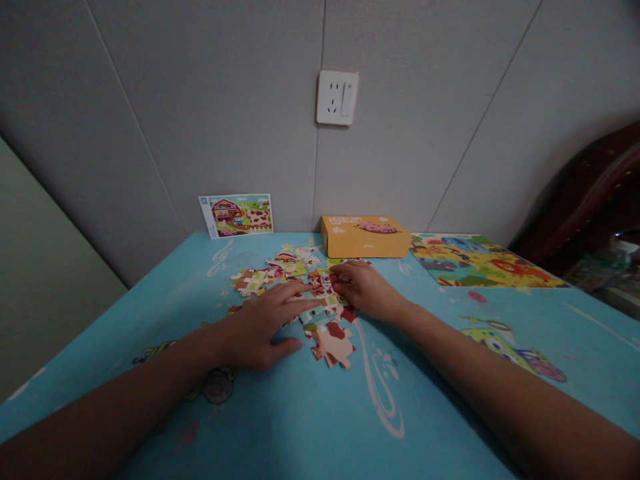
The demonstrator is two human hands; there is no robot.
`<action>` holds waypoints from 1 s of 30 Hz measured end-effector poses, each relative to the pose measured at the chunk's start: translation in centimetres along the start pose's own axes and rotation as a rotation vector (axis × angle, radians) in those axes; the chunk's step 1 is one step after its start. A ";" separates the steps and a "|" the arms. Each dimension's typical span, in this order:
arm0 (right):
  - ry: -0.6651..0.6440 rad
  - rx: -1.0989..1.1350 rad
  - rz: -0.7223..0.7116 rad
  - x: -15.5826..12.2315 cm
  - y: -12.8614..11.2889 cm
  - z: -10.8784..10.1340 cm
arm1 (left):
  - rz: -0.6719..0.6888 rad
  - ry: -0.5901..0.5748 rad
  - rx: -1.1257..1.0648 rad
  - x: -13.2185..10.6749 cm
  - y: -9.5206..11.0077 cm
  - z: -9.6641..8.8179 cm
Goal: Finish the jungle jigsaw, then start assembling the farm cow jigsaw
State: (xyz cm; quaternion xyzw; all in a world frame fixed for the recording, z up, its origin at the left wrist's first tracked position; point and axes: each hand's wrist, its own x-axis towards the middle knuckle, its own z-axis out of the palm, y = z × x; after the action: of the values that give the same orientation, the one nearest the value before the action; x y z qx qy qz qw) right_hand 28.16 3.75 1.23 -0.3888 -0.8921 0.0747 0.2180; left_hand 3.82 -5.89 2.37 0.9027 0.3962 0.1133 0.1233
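Loose and partly joined jigsaw pieces lie in the middle of a blue printed tabletop. My left hand rests flat on the pieces with fingers stretched out, pointing right. My right hand is beside it, fingers curled down onto the pieces near the yellow box; what its fingertips pinch is too small to make out. A joined cluster with a brown-and-cream cow pattern lies just in front of both hands.
A yellow puzzle box stands at the back by the wall. A farm picture card leans on the wall. A finished colourful puzzle lies at the right. A wall socket is above. Dark furniture stands far right.
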 end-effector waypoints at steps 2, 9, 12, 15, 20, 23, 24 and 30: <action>0.009 0.000 0.004 0.0 -0.1 0.0 | 0.003 0.021 0.003 0.0 -0.2 0.1; 0.078 -0.125 0.032 -0.2 -0.5 -0.8 | -0.096 0.441 0.057 1.0 -1.2 -0.5; 0.097 -0.121 -0.086 -0.6 -1.6 -1.7 | -0.396 0.482 0.193 1.1 -1.4 -2.1; -0.007 -0.068 -0.325 -1.2 -3.5 -2.2 | -0.665 0.281 0.404 0.9 -1.6 -3.7; -0.168 -0.050 -0.522 -2.3 -6.3 -1.3 | -0.790 -0.012 0.516 0.6 -2.6 -3.7; -0.235 -0.071 -0.486 -2.6 -6.4 -0.6 | -0.777 -0.065 0.485 0.7 -2.9 -3.1; -0.241 -0.082 -0.458 -2.6 -6.2 -0.5 | -0.760 -0.055 0.465 0.8 -2.8 -3.0; -0.196 -0.125 -0.307 -2.2 -5.1 -0.6 | -0.594 0.221 -0.002 1.1 -1.5 -2.8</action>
State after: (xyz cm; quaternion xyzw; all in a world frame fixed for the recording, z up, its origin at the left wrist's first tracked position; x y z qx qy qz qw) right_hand 26.39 -1.42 2.58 -0.2516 -0.9608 0.0224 0.1143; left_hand 2.65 -3.75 4.63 0.7297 0.6534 0.1701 0.1084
